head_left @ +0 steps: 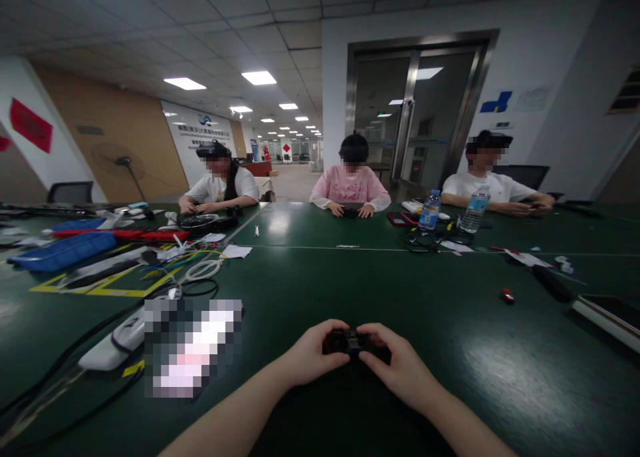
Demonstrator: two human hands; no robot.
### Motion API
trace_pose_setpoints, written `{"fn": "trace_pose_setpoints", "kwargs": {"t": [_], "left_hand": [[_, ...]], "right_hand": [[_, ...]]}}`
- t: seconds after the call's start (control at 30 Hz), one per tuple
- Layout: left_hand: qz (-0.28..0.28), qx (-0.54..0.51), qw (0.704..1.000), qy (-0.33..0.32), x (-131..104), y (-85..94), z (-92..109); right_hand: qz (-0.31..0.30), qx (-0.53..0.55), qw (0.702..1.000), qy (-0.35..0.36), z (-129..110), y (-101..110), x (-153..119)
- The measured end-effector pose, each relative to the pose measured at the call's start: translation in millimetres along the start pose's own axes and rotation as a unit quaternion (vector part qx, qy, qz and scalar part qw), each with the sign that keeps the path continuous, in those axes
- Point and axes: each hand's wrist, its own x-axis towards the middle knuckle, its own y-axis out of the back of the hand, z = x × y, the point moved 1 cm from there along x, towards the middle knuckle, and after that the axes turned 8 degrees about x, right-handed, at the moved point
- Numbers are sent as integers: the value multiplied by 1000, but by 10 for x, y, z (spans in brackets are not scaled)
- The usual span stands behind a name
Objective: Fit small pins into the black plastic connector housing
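A small dark object (pixel 353 342) with a lighter patch at its middle and a rounded part on its left sits low over the near part of the green table. I cannot make out its exact kind. My left hand (pixel 320 351) grips its left end between thumb and fingers. On the opposite end, my right hand (pixel 395 360) closes in the same way, thumb nearest me and fingers on the far side. Parts of the object are hidden behind the fingers of both hands.
Left of my hands lie a blurred-out bright rectangle (pixel 200 347), a white power strip (pixel 113 343), tangled cables and a blue tray (pixel 67 251). Bottles (pixel 475 210) stand at the far right, with a small red item (pixel 507 296) nearer. Three people wearing headsets sit across the table (pixel 310 277).
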Motion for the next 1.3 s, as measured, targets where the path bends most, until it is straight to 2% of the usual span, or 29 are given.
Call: {"fn": "trace_pose_setpoints", "kwargs": {"t": [0.37, 0.67, 0.87, 1.13, 1.3], "left_hand": [[36, 158, 985, -52, -18, -6, 57], [24, 203, 978, -46, -7, -8, 51], [33, 195, 979, -46, 1, -30, -19], [3, 138, 990, 12, 53, -2, -33], [11, 129, 992, -2, 55, -9, -75]], "right_hand": [[-12, -45, 998, -37, 2, 37, -16], [-20, -62, 997, -43, 6, 27, 0], [-22, -68, 996, -45, 20, 21, 9], [-20, -61, 996, -60, 98, 26, 14], [-20, -60, 996, -63, 111, 22, 11]]}}
